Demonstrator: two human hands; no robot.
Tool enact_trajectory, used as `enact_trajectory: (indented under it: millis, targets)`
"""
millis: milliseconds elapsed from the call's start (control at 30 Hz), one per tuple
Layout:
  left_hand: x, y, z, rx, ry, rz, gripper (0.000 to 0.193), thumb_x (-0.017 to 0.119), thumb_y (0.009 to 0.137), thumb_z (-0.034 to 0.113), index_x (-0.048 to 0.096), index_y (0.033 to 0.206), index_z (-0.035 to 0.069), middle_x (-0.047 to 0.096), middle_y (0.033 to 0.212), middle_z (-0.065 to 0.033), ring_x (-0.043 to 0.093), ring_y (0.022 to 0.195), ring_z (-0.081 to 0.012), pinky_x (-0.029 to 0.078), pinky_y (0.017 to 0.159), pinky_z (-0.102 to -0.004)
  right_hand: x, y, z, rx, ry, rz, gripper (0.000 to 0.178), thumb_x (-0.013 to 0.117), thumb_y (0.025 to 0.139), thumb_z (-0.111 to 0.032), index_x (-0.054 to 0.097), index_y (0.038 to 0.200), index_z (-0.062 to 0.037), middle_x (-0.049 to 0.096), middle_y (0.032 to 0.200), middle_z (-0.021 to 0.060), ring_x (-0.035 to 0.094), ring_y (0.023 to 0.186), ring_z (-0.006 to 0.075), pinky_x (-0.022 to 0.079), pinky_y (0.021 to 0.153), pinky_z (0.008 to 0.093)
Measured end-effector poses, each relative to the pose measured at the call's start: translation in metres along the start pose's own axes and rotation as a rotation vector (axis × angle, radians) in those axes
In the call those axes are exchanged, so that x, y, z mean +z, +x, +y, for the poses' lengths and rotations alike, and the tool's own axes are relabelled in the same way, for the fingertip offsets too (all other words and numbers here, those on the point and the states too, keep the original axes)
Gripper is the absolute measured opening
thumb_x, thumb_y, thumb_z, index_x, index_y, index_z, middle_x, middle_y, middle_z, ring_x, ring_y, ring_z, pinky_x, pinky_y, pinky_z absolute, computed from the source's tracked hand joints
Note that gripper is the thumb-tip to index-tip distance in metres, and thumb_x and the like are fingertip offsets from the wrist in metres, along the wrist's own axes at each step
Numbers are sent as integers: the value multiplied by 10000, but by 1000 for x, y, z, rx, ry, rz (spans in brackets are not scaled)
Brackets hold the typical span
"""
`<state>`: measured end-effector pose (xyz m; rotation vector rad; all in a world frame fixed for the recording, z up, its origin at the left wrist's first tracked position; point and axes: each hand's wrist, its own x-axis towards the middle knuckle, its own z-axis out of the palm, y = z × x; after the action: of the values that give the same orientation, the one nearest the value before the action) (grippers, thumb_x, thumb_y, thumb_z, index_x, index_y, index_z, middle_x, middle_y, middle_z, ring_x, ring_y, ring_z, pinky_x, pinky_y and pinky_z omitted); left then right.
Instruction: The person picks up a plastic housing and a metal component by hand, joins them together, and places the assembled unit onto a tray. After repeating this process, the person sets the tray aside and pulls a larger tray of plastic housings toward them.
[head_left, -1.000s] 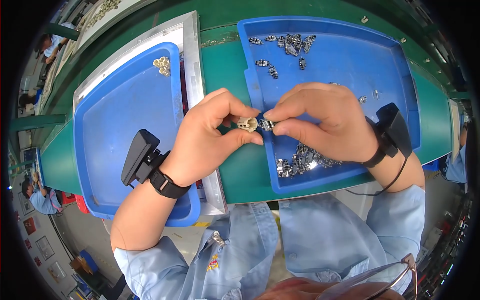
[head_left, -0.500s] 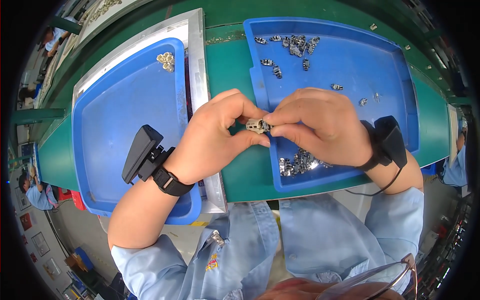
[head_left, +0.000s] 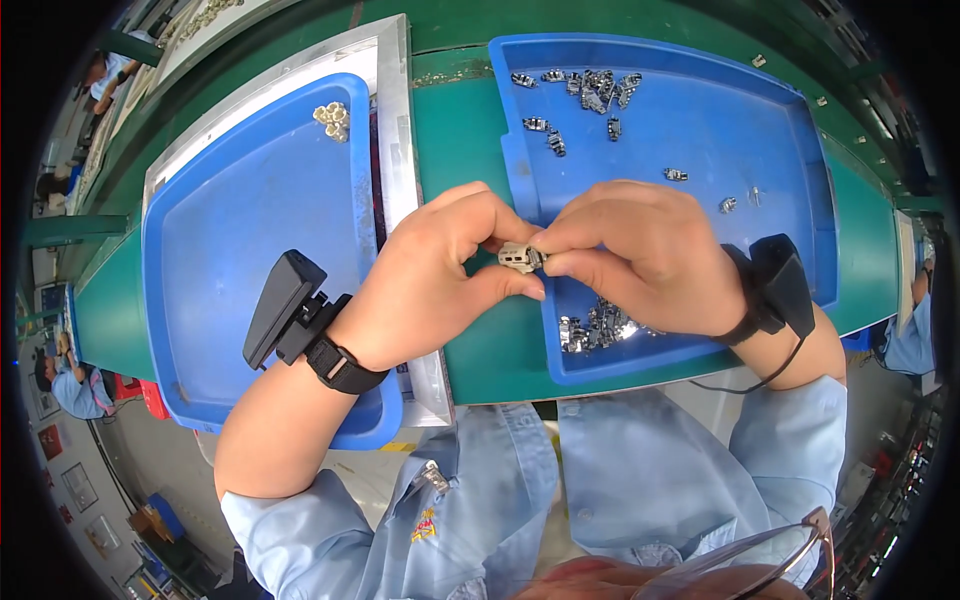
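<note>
Hands: at the centre of the frame, close together, both in a narrow pinch. Left hand (head_left: 425,275) has thumb and forefinger on a cream housing (head_left: 513,256). Right hand (head_left: 650,255) has thumb and fingertips on a metal part (head_left: 536,260) at the right end of that housing. The two pieces meet; how deep one sits in the other cannot be told.

Surroundings, by size:

- Bench (head_left: 462,140): green, spans the frame from left to right.
- Right tray (head_left: 690,145): blue, upper right of centre; right hand is above it.
- Left tray (head_left: 255,220): blue, left of centre, over a silver-edged panel (head_left: 398,150).
- Shirt (head_left: 650,480): light blue, bottom centre.
- Black devices, one strapped at each wrist: left device (head_left: 285,308), right device (head_left: 782,285). A thin cable (head_left: 768,378) hangs below the right one.
- Loose metal pieces, right tray: heap (head_left: 595,328) at its lower left, partly behind the right hand; cluster (head_left: 600,90) near its top edge; a few singles between.
- Cream pieces (head_left: 332,120): small group, left tray, upper right corner.
</note>
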<state>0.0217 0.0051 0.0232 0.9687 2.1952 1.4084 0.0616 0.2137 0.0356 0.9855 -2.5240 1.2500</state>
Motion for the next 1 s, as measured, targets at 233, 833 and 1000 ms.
enact_trajectory:
  millis: [233, 833, 1000]
  targets:
    - [5, -2, -4, 52, 7, 30, 420, 769, 672, 49, 578, 1045, 82, 541, 788, -56, 544, 734, -188, 467, 663, -299, 2, 2, -2, 88, 68, -39, 183, 717, 728, -46, 629, 887, -26, 653, 824, 97, 629, 741, 263, 498, 631, 329]
    - [7, 3, -7, 34, -99, 139, 737, 754, 692, -5, 399, 1327, 111, 612, 911, -25, 539, 794, -106, 436, 713, -239, 6, 13, 5, 137, 79, -50, 247, 660, 795, -63, 632, 1039, -38, 633, 853, 100, 599, 752, 241, 483, 682, 324]
    - [-13, 11, -21, 116, 160, 445, 537, 720, 749, 99, 489, 1233, 70, 595, 970, -96, 555, 809, -196, 480, 743, -311, -34, 66, 60, 171, -312, 83, 151, 615, 830, -88, 614, 958, -8, 628, 816, 113, 603, 721, 223, 485, 663, 318]
